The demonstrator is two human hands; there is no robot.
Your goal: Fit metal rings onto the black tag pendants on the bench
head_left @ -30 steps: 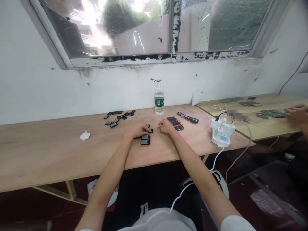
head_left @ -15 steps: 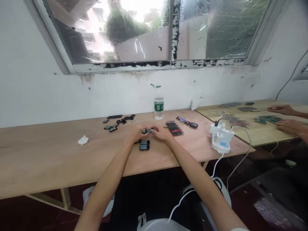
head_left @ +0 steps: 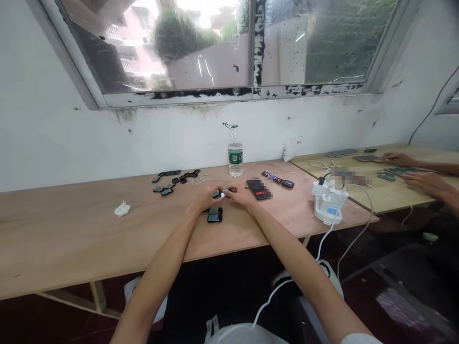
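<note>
Near the middle of the wooden table (head_left: 143,239), my left hand (head_left: 208,197) has its fingers closed on a small black part with a grey face (head_left: 215,194). My right hand (head_left: 235,194) meets it from the right, pinching a small piece with a bright, shiny face (head_left: 224,193). The two pieces are close together; whether they touch is too small to tell. Just below the hands lie black parts with grey faces (head_left: 215,218), side by side. Further left and back are several similar black parts (head_left: 167,191) beside scattered small pale pieces (head_left: 195,181).
A water bottle (head_left: 235,157) stands by the wall. Right of my hands lie a phone (head_left: 256,188), a wrapped bar (head_left: 271,177) and a dark fob (head_left: 287,183). A white power strip (head_left: 328,203) has trailing cables. White tissue (head_left: 122,209) lies left. Another person's hands (head_left: 425,183) are far right.
The piece at my right fingertips now shows a bright face instead of a grey-green one. The other person's farther hand has moved left to a flat grey item. The view has shifted slightly.
</note>
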